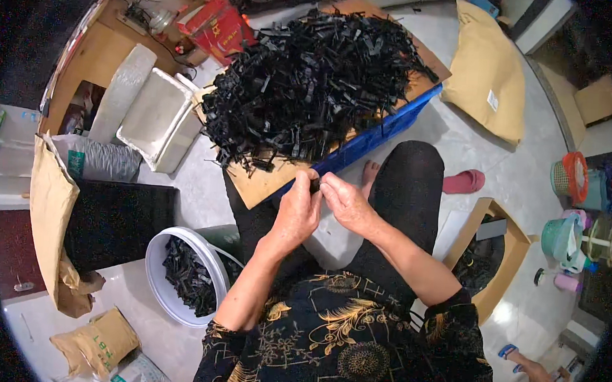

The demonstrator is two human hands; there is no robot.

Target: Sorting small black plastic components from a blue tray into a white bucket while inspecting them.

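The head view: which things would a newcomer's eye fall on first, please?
First, probably the big heap of black pieces on the board, at the top centre above a blue crate. Next, the left hand and right hand, close together just below it, with a small dark piece between them. Then the white bucket of similar pieces, lower left.

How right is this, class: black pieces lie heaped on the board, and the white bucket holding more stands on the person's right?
Wrong side: the head view shows the white bucket on the person's left. Black pieces do lie heaped on the board.
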